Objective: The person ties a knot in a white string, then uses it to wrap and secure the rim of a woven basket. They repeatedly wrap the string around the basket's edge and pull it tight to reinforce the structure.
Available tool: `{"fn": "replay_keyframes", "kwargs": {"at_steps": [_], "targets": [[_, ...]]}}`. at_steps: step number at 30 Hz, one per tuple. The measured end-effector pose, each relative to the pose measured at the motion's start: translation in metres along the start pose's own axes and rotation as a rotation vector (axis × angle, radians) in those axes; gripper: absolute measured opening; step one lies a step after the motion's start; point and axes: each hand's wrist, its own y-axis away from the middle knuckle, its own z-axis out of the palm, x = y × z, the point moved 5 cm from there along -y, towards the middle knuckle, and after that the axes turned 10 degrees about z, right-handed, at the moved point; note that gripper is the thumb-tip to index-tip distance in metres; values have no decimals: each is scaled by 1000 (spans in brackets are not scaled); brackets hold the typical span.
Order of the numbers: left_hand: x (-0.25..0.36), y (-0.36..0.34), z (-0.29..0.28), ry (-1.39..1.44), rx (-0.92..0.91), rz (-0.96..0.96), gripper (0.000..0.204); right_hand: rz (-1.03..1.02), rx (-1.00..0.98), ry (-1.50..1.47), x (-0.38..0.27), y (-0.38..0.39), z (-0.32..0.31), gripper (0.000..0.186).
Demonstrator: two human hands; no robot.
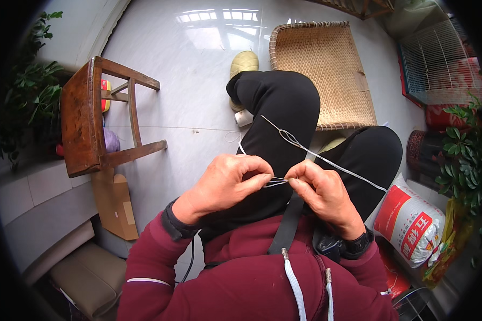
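Note:
My left hand point(224, 181) is closed in a pinch, thumb against fingers, on thin white cord strands point(279, 181). Opposite it, my right hand point(326, 193) pinches the same strands, leaving a short doubled stretch between the fingertips. Across my black trouser legs lies a length of white cord point(340, 167), with a narrow open loop point(289, 137) and a thin, straight tip towards the far end. Another bit of white cord rises behind my left hand. By my shoe stands a white spool point(244, 117), partly hidden by my leg.
A wooden stool point(83, 117) lies tipped on its side at left, near a cardboard box point(115, 206). Ahead rests a woven basket tray point(321, 75). At right are a red and white sack point(409, 220), a wire cage point(436, 61) and leafy plants point(463, 155).

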Motion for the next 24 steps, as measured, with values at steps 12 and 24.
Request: {"fn": "replay_keyframes", "kwargs": {"at_steps": [12, 24], "targets": [[-68, 44, -96, -750, 606, -201, 4, 121, -145, -176, 21, -4, 10, 9], [10, -6, 12, -90, -47, 162, 12, 31, -18, 21, -2, 5, -4, 9]]}}
